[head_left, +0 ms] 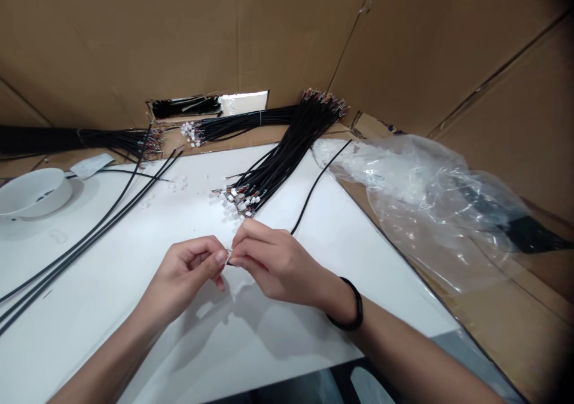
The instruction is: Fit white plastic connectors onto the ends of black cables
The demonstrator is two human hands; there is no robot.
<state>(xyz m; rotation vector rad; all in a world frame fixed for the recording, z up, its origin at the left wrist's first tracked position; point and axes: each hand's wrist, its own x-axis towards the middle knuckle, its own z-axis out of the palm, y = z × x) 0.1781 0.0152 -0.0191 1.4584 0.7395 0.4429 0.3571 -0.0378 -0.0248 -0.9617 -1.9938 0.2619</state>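
Note:
My left hand [191, 269] pinches a small white connector [228, 256] between thumb and forefinger, over the white tabletop [269, 356]. Fine wires show at the connector, and my right hand [269, 260] grips these with its fingertips. The two hands nearly meet. From behind my right hand a black cable [316, 186] curves up and to the right. Just beyond the hands lies a thick bundle of black cables [287, 156], with white connectors at its near end and bare wire ends at its far end.
Loose black cables [96, 236] cross the table's left side, near a white bowl [36, 195] and a paper label [92, 165]. More bundles [251, 120] lie along the cardboard wall [179, 33]. A clear plastic bag [417, 195] is at the right.

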